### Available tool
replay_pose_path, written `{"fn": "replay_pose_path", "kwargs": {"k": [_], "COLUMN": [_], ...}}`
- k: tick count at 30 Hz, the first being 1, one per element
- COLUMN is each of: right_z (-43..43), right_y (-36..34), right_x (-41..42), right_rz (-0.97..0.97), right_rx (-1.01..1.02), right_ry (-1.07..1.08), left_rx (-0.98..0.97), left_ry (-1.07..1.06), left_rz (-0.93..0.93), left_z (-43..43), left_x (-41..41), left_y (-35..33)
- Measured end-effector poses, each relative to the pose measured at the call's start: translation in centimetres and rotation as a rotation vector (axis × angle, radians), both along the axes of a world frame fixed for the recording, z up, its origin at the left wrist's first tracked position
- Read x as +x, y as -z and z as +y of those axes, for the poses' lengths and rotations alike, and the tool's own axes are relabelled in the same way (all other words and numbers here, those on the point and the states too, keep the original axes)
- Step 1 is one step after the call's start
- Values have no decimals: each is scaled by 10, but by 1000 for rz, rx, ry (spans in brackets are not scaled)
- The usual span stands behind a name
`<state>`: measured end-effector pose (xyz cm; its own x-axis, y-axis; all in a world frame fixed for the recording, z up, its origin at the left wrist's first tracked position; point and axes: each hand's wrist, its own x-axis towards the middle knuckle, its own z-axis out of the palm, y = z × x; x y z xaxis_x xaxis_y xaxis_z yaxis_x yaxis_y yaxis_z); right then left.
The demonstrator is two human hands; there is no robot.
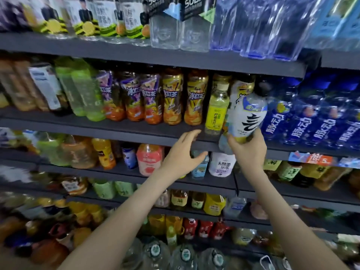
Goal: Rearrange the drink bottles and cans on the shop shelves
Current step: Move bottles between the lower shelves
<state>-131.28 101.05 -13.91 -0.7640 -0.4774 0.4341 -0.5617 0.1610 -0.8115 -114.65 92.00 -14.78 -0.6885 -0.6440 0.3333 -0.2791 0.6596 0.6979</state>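
My right hand (250, 151) grips the base of a white-labelled bottle with a black cap (248, 115), held tilted at the front of the second shelf (136, 131). Right beside it on the left stands a yellow-labelled lemon drink bottle (216, 112). My left hand (183, 154) hovers below the shelf's front edge with its fingers loosely spread, holding nothing, in front of a light blue bottle (200, 168) on the shelf beneath.
Iced tea bottles (171, 100) fill the second shelf to the left and blue bottles (311, 121) crowd the right. Clear water bottles (194, 34) stand on the top shelf. A white yoghurt drink (222, 164) and more bottles line the lower shelves.
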Motion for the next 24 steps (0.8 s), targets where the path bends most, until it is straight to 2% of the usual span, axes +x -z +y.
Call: {"fn": "replay_pose_path", "kwargs": {"k": [4, 8, 12, 17, 24], "right_z": [-7, -38, -87, -143, -247], "right_y": [-11, -6, -1, 6, 22], "right_x": [75, 153, 230, 335, 506], "right_rz": [-38, -85, -170, -191, -421], "right_rx": [28, 66, 121, 114, -26], "right_ry": [-411, -655, -885, -1014, -1021], "left_rx": [44, 104, 217, 240, 72], "left_ry": [-62, -245, -406, -521, -542], "left_rz": [11, 132, 158, 155, -23], "left_z": [13, 11, -10, -50, -150], "left_x": [37, 110, 200, 314, 486], "left_y": [2, 0, 3, 11, 8]}}
